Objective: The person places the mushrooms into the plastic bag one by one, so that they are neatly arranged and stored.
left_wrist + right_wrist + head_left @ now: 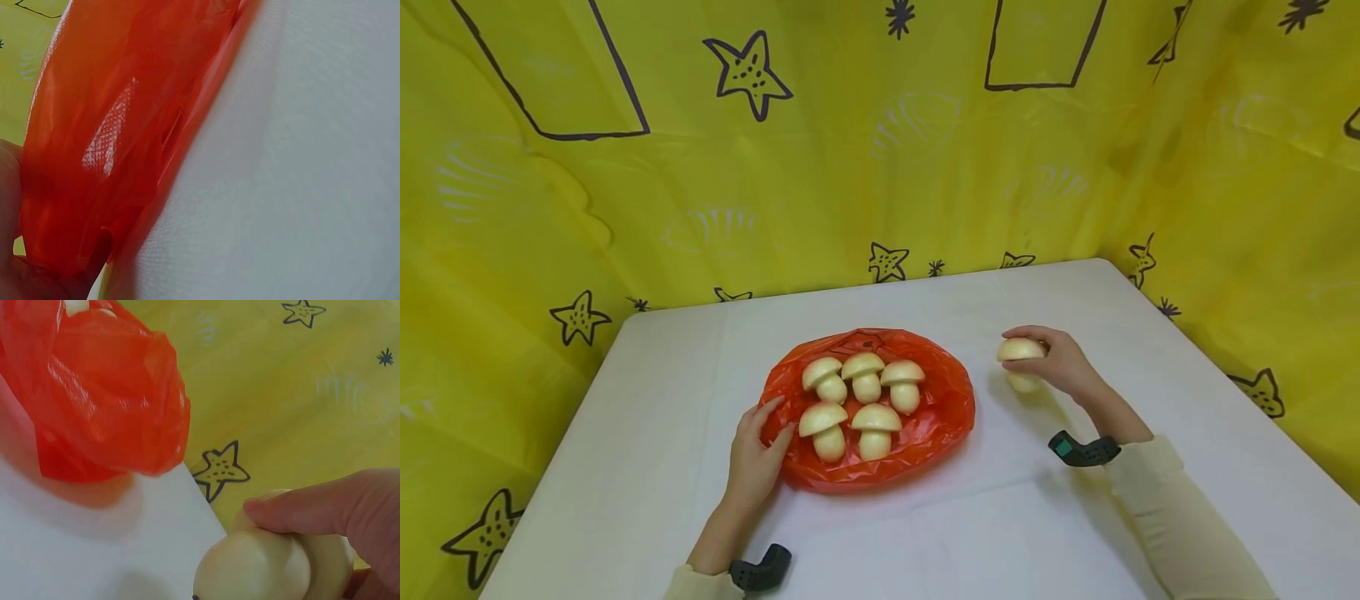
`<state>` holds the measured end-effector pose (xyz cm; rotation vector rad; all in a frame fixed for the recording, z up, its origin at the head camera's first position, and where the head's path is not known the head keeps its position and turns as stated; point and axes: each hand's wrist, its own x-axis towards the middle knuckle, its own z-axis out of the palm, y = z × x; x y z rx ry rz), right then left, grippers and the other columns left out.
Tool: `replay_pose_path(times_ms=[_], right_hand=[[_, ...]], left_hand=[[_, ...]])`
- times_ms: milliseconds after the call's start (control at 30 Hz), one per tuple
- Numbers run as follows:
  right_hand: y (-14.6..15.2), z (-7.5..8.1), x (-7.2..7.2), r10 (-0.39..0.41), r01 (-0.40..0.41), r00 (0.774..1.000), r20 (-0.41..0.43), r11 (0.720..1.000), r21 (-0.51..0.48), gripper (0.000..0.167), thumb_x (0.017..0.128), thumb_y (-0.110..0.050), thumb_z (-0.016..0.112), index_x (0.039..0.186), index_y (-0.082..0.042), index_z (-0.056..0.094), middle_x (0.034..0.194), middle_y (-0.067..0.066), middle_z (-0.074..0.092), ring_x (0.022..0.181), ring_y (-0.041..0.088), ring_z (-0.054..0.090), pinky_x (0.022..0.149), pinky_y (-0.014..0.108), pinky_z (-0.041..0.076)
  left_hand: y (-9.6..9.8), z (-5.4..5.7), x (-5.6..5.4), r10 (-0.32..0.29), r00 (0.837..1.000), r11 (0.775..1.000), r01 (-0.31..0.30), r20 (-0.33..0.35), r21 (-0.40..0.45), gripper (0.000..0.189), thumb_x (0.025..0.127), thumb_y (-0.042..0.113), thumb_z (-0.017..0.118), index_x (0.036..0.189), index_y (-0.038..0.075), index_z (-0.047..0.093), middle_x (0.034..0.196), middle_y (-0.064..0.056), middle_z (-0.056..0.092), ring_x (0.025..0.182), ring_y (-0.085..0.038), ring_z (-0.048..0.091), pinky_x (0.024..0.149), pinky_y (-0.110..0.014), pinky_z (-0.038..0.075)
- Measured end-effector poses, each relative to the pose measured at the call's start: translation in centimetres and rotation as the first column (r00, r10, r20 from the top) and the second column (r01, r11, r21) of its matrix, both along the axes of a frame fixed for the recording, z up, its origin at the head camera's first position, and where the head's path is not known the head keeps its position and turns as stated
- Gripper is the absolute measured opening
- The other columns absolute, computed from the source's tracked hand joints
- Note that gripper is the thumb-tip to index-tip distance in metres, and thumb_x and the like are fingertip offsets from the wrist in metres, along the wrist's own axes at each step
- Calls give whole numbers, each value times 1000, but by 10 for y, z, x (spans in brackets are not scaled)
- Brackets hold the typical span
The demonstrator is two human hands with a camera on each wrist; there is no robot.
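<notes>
In the head view a red plastic bag (936,425), its mouth spread wide, holds several smooth, pale mushrooms (875,421) in two rows. My left hand (754,454) grips the bag's left edge, fingertips and thumb over the rim. The left wrist view shows the red plastic (125,125) close up beside that hand. Right of the bag, my right hand (1060,362) holds another mushroom (1021,348) by its cap, stem downward. In the right wrist view the thumb lies over this mushroom (250,569), whose far side is partly hidden by the hand.
A white-covered table (647,400) lies under everything. Yellow curtains (820,183) printed with dark starfish and shells hang behind the table and along both sides. Each wrist wears a black camera band (1086,450).
</notes>
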<state>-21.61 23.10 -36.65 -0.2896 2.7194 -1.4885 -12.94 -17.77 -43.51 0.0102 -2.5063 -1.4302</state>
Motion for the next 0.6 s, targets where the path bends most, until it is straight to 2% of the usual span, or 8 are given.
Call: replay_pose_path(times_ms=[233, 600], right_hand=[[-13, 5, 4, 28, -29, 999, -27, 999, -31, 46, 78, -14, 74, 118, 1, 58, 120, 20, 53, 98, 32, 49, 77, 32, 46], [-38, 14, 11, 21, -24, 999, -29, 995, -99, 45, 78, -12, 73, 118, -1, 58, 120, 18, 53, 100, 32, 49, 77, 31, 48]], left_hand=[[0, 0, 0, -1, 1000, 1000, 1, 25, 12, 41, 87, 10, 60, 127, 4, 52, 127, -21, 42, 117, -35, 40, 94, -52, 38], [-1, 1, -1, -2, 1000, 1000, 2, 5, 3, 41, 87, 9, 60, 126, 3, 52, 126, -22, 43, 116, -35, 41, 92, -52, 39]])
